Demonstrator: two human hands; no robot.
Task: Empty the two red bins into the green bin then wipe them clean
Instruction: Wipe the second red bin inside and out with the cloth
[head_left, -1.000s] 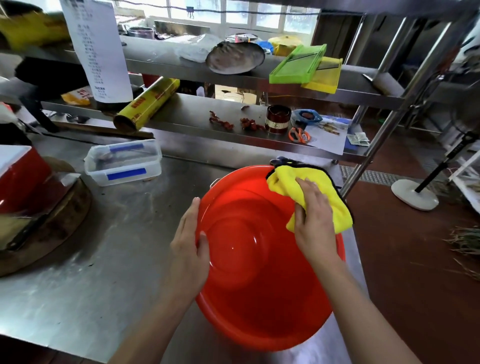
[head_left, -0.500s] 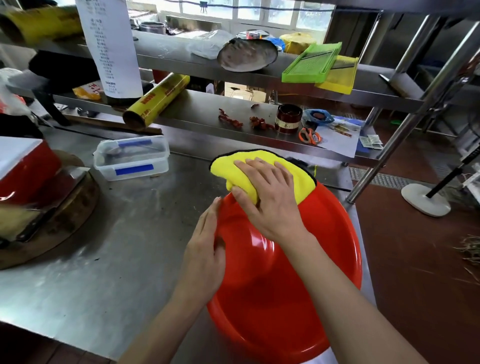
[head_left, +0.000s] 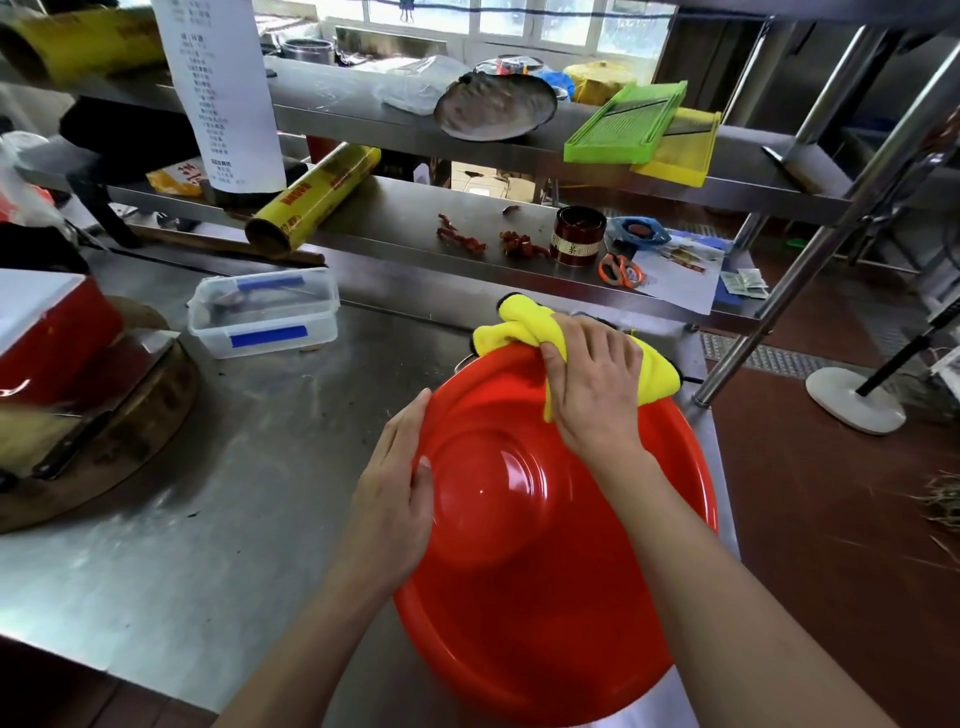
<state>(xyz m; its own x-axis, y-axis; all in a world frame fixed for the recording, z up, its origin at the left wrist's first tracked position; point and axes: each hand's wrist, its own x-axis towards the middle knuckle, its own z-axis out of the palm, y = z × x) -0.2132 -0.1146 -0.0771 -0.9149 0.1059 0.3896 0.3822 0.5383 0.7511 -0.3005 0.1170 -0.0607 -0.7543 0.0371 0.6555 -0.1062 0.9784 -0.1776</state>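
From the head camera, a steel worktop (head_left: 218, 530) is filling the lower left, and a red bin (head_left: 561, 571) is sitting at its right edge, tipped so its hollow is facing the person, its near rim reaching past the front edge. Toward the back of the worktop a clear lidded box (head_left: 264, 312) with blue tape is lying well apart from the bin. At the left edge a round wooden chopping block (head_left: 104, 441) is carrying a red box (head_left: 52, 332). Behind the worktop a lower shelf (head_left: 395, 228) is holding a yellow roll of wrap (head_left: 311, 200), dried chillies (head_left: 462, 240), a dark tin (head_left: 577, 236) and orange scissors (head_left: 621, 271). The upper shelf (head_left: 332, 111) is bearing a green slicer (head_left: 626, 124) and a metal dish (head_left: 494, 106), and a printed sheet (head_left: 218, 93) is hanging down in front of both shelves. Nothing is standing between the hands and the bin.

The left hand (head_left: 395, 499) is lying flat along the bin's left rim, fingers straight and together, thumb resting inside the wall, steadying it. The right hand (head_left: 592, 389) is reaching over the far rim, its fingers curled into a yellow cloth (head_left: 524, 330) and pressing it against the rim; the cloth is bunching out to the left and right of the hand. Both forearms are bare and coming in from the bottom of the view.
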